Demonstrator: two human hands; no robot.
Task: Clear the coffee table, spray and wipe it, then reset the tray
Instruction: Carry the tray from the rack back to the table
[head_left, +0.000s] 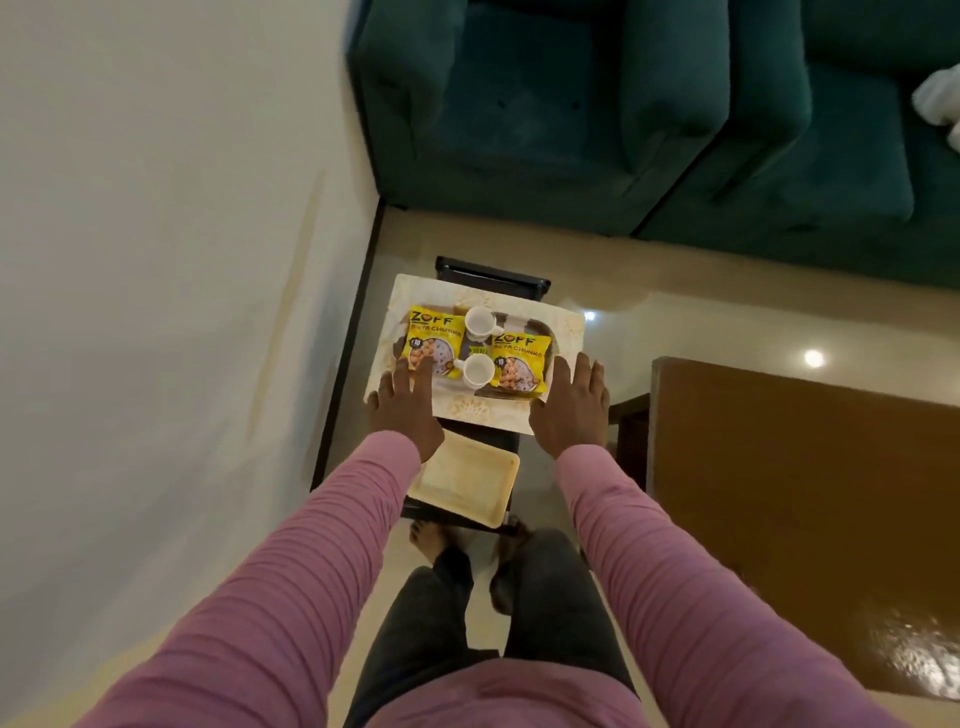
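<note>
Green sofa (519, 104) and a pale wall frame a small dark counter (493, 271). Its top carries a cream mat (470, 410) and, on that, the loaded tray (530, 326) with two yellow packets (434, 340) and two white cups (478, 370). The tray's long axis runs side to side, straight ahead of the person, so each end lies by one hand. The left grip (402, 410) hovers at the left end, fingers straight and spread over a packet's corner. The right grip (571, 410), equally open, is just beside the right end. Neither holds anything; contact with the mat cannot be told.

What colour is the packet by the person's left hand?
The packet is bright yellow; head view shows it.
</note>
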